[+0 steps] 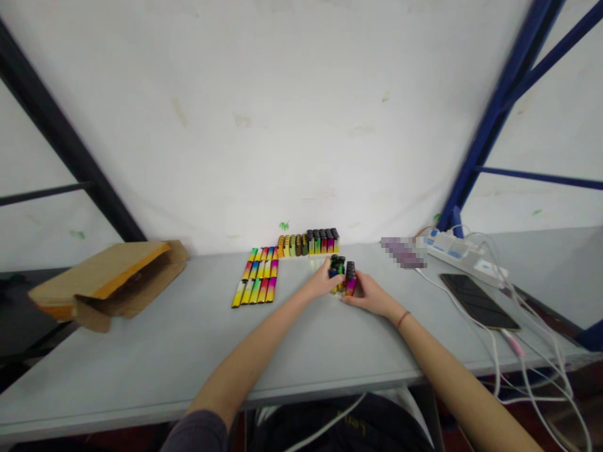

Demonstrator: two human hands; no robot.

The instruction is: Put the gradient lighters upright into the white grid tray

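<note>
On my feed the grey table [141, 351] fills the view, with an open cardboard box [108, 282] tipped on its side at the left end. A phone [478, 301] lies on the right, near a power strip [445, 246]. Flat lighters [257, 279] lie in tidy rows. Behind them, a standing row [308, 242] lines the wall. At centre, the left hand [323, 282] and right hand [372, 295] clasp a bunch of lighters [343, 273] upright on the table, fingers curled round both sides. I judge that this keeps it squared.
</note>
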